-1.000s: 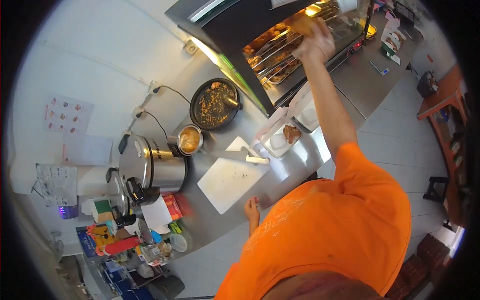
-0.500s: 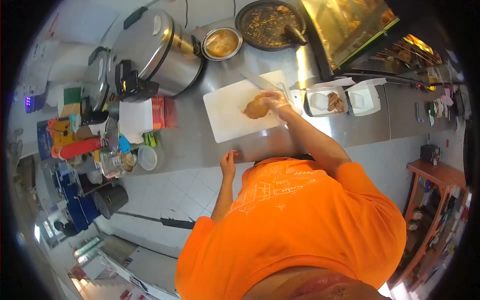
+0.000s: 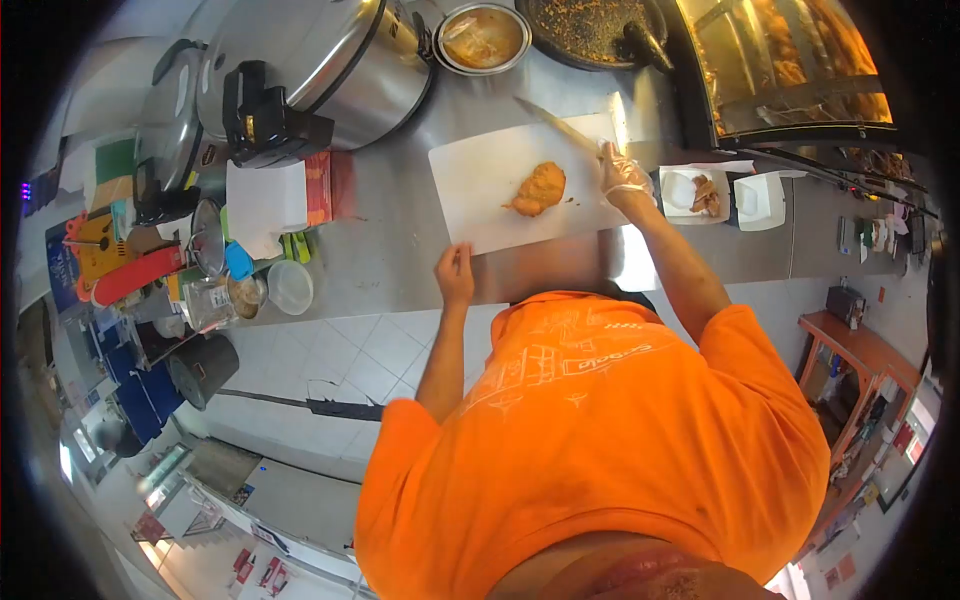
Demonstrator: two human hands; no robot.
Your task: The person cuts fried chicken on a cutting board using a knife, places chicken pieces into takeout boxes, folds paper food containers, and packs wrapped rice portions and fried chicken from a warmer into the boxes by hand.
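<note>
My right hand (image 3: 627, 184), in a clear plastic glove, is closed round the handle of a knife (image 3: 555, 122). The blade points up and left over the far edge of a white cutting board (image 3: 480, 190). On the board lies a browned, fried piece of meat (image 3: 540, 189), and neither hand touches it. My left hand (image 3: 455, 272) is bare, at the board's near left corner, its fingers loosely bent and nothing visible in them. Right of the board stands an open white box (image 3: 680, 213) holding meat pieces (image 3: 706, 195) and a white mound.
A second open white box (image 3: 760, 203) stands beside the first. Behind the board are a metal bowl (image 3: 482, 40) and a black round pan (image 3: 590, 30). A large steel cooker (image 3: 340, 70) stands left, a lit glass cabinet (image 3: 790, 70) at the upper right.
My right hand came from the cabinet with the meat, laid it on the board, let it go and took hold of the knife. My left hand has moved up to the board's corner.
</note>
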